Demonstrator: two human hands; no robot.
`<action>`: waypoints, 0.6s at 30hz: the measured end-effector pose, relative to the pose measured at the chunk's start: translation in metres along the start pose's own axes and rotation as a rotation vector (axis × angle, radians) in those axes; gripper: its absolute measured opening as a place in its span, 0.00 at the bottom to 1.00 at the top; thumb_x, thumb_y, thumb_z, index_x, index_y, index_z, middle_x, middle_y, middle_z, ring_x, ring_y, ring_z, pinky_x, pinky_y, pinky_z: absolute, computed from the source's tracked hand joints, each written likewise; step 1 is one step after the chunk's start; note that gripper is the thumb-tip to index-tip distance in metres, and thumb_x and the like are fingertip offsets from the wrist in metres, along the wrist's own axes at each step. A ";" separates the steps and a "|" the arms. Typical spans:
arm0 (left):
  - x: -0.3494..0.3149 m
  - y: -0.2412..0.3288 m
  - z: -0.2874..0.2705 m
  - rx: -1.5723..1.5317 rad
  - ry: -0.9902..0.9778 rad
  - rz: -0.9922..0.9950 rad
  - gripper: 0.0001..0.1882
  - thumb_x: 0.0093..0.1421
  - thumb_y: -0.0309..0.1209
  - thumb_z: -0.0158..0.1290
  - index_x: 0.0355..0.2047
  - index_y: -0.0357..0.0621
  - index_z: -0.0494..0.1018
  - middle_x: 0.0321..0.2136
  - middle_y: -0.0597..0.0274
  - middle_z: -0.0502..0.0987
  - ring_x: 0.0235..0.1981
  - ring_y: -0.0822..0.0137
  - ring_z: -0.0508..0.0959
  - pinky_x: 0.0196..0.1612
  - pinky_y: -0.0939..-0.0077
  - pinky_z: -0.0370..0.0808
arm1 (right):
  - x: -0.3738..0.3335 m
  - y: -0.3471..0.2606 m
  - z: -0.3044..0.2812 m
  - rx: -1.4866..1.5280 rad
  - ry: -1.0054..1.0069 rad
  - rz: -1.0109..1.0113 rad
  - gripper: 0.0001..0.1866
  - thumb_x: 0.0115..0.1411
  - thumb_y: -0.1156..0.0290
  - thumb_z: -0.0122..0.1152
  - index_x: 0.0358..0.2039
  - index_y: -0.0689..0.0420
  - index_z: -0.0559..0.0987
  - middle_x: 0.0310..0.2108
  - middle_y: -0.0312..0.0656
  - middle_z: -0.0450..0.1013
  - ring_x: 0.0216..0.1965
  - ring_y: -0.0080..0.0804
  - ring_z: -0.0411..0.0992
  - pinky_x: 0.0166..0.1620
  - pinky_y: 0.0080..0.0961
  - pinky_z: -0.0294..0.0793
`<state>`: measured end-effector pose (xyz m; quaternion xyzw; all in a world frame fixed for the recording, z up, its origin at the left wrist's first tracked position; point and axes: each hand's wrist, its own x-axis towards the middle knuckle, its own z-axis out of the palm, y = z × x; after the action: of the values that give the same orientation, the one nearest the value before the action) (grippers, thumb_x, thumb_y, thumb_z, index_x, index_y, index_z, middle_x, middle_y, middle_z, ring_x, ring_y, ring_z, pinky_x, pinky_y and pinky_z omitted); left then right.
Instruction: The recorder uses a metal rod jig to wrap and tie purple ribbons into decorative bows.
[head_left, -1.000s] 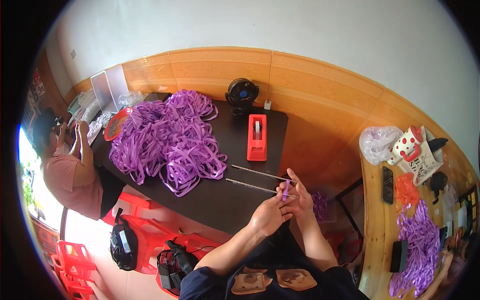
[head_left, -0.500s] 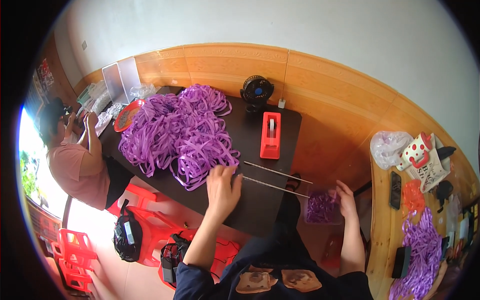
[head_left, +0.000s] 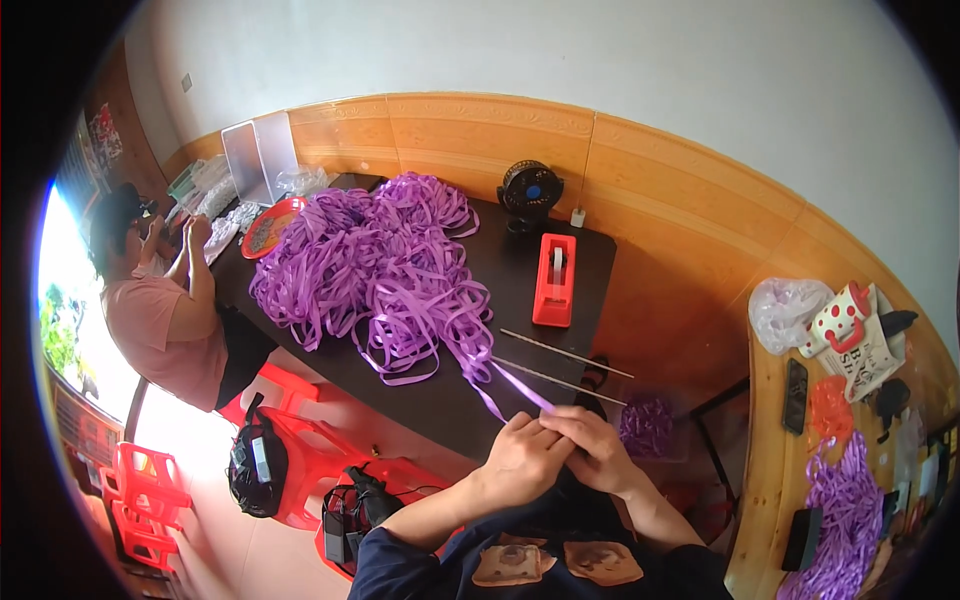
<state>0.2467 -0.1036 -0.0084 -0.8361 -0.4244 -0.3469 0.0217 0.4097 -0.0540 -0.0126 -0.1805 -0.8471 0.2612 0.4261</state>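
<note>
A big tangled pile of purple ribbon (head_left: 370, 260) lies on the dark table (head_left: 400, 410). Strands run from its near right side to my two hands, which meet just past the table's front edge. My left hand (head_left: 525, 462) is closed, with a strand leading down to its knuckles. Against it, my right hand (head_left: 592, 448) is closed where another strand reaches its fingers. The ribbon inside the fingers is hidden. Just beyond my hands, two thin rods (head_left: 565, 352) lie side by side, jutting past the table's right edge.
A red tape dispenser (head_left: 555, 282) and a black fan (head_left: 530, 190) stand at the table's right. Below the rods sits a clear bin of purple pieces (head_left: 648, 428). A wooden table (head_left: 755, 520) at right holds more ribbon (head_left: 845, 510). Red stools (head_left: 305, 450) and a seated person (head_left: 165, 310) are left.
My left hand has come back from the pile toward me, drawing ribbon strands out with it. My right hand has moved left from above the bin to meet it, its fingers now closed.
</note>
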 end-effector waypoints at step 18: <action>-0.033 -0.124 -0.034 0.328 0.007 -0.318 0.10 0.47 0.24 0.53 0.31 0.44 0.78 0.37 0.60 0.75 0.40 0.59 0.71 0.41 0.66 0.66 | -0.082 -0.037 -0.079 -0.088 0.007 0.201 0.07 0.41 0.80 0.67 0.23 0.61 0.77 0.19 0.38 0.71 0.20 0.31 0.69 0.26 0.26 0.62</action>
<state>0.1244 -0.0587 -0.0340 -0.7429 -0.6014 -0.2751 0.1038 0.5184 -0.1037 -0.0025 -0.2841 -0.8340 0.2644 0.3923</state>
